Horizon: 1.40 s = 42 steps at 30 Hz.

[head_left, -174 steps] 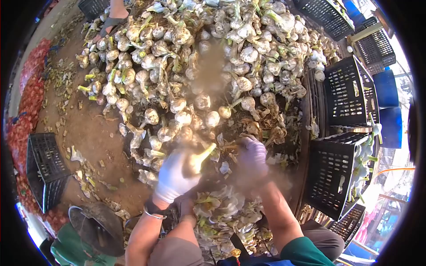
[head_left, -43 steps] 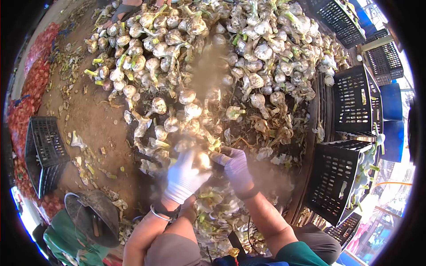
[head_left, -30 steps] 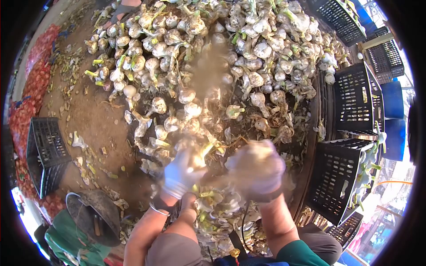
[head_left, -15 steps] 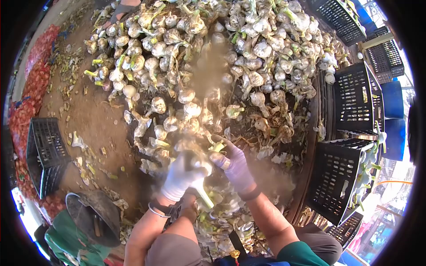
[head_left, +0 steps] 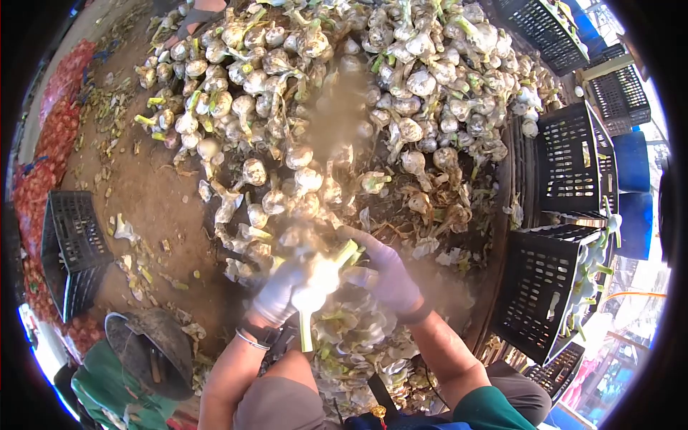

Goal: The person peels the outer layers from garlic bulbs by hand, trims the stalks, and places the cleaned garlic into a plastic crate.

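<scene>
My left hand, in a white glove, is closed round bright white garlic bulbs above my lap. One green-white stem points down towards my knees, while another stem slants up to the right. My right hand, in a thin pale glove, is beside the slanting stem. Its index finger stretches above the stem end and the thumb lies below, with a space between them. Blur covers part of the bulbs and both hands. Just beyond lie soil-stained garlic bulbs with cut stems.
A large garlic heap spreads ahead. Black crates line the right, some holding stemmed garlic. To the left are a black crate, a dark bucket and red net sacks. Loose skins cover the ground below my hands.
The garlic in my left hand has turned, so one stem now hangs straighter down and another points up right. My right hand has shifted slightly right, and its fingers are farther apart.
</scene>
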{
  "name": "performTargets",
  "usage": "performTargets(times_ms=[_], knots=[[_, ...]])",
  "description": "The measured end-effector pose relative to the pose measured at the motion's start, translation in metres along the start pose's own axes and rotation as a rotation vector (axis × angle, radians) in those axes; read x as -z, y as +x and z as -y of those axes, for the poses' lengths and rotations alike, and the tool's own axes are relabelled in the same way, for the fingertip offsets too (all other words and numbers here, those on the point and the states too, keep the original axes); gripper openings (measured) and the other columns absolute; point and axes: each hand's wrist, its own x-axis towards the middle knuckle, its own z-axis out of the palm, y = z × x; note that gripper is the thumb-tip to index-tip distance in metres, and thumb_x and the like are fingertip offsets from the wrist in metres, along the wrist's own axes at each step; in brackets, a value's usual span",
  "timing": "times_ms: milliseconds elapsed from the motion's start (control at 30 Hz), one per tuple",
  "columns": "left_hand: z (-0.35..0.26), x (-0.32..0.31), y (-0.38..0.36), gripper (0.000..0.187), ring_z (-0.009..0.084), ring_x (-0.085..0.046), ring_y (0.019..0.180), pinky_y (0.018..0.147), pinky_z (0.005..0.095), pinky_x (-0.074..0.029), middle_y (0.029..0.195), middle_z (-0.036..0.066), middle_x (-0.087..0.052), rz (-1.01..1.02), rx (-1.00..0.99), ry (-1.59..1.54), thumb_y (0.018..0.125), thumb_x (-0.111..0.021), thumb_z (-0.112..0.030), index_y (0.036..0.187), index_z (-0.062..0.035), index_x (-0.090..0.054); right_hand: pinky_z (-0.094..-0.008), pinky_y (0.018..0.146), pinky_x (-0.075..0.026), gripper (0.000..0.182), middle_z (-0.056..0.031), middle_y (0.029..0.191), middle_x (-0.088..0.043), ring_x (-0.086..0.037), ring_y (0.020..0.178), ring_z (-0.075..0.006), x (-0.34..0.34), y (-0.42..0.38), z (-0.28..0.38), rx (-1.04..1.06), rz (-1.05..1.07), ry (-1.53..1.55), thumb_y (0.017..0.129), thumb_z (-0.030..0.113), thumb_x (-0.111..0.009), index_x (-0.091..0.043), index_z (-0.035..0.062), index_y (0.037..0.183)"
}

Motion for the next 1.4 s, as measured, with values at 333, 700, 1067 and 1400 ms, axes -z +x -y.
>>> performTargets(times_ms=[333, 700, 1067, 1400], knots=[[0.017, -0.013, 0.007, 0.085, 0.0183, -0.055, 0.106, 0.093, 0.0336, -0.046, 0.118, 0.009, -0.055, -0.271, -0.536, 1.032, 0.066, -0.086, -0.025, 0.133, 0.0003, -0.039, -0.0209, 0.063, -0.049, 0.045, -0.0001, 0.087, -0.063, -0.059, 0.07, -0.0076, -0.015, 0.002, 0.005, -0.456, -0.275, 0.673, 0.078, 0.011, -0.069, -0.058, -0.0007, 0.12], [0.011, 0.002, -0.006, 0.052, 0.011, -0.056, 0.062, 0.051, 0.0261, -0.05, 0.086, 0.006, -0.059, -0.056, -0.026, 0.089, 0.08, -0.071, -0.03, 0.119, -0.0022, -0.052, -0.0274, 0.077, -0.051, 0.038, -0.008, 0.103, -0.068, -0.064, 0.087, -0.0127, -0.005, 0.004, -0.004, -0.1, 0.005, -0.164, 0.068, -0.004, -0.057, -0.065, -0.0015, 0.105], [0.009, -0.024, -0.001, 0.034, 0.0057, -0.054, 0.078, 0.067, 0.0206, -0.046, 0.093, -0.002, -0.059, -0.29, -0.332, 0.799, 0.079, -0.066, -0.014, 0.111, -0.0044, -0.057, -0.0249, 0.072, -0.05, 0.037, -0.0049, 0.094, -0.066, -0.06, 0.08, -0.0102, -0.02, -0.015, 0.003, -0.384, -0.149, 0.436, 0.083, 0.011, -0.069, -0.06, -0.0007, 0.117], [0.008, 0.011, -0.008, 0.062, 0.0104, -0.054, 0.067, 0.056, 0.0241, -0.048, 0.09, 0.003, -0.056, 0.108, 0.07, -0.033, 0.072, -0.077, -0.024, 0.123, -0.0029, -0.047, -0.03, 0.065, -0.052, 0.028, -0.0115, 0.08, -0.066, -0.064, 0.073, -0.0243, -0.017, -0.005, -0.004, -0.003, -0.088, -0.317, 0.07, -0.001, -0.065, -0.068, 0.003, 0.098]])
